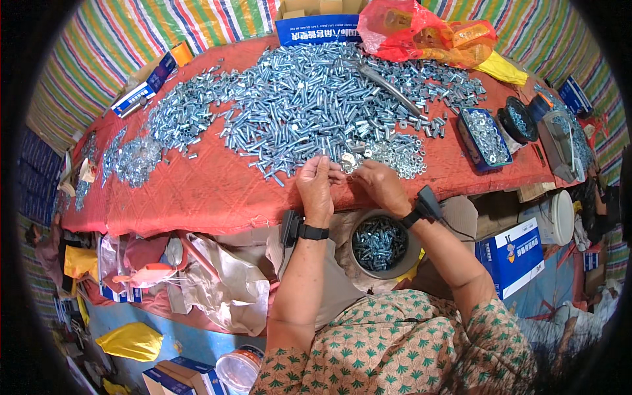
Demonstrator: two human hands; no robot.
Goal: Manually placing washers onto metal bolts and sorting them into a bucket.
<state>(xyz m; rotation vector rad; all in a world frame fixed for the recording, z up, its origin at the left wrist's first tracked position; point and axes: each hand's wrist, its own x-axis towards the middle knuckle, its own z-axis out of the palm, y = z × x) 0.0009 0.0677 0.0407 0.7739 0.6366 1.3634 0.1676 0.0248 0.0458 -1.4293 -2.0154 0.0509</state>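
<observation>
My left hand [317, 176] is at the front edge of a big heap of silvery metal sleeves and bolts [296, 99], its thumb and fingers drawn together. What it pinches is too small to make out. Just right of it, my right hand [382, 184] has its fingers closed at a patch of loose washers and nuts [398, 155]. Its fingertips hide whatever is in them. Some bright washers [349, 160] lie between the two hands. Below the table edge, between my legs, stands a round bucket [413, 253] holding assembled-looking bolts [380, 242].
The table has a red cloth [197, 197]. On the right are a blue box of washers [486, 141], a black round container [518, 120] and a grey scoop-like bin [558, 148]. A long metal bar [392, 90] lies across the heap. Red plastic bags [421, 33] sit behind.
</observation>
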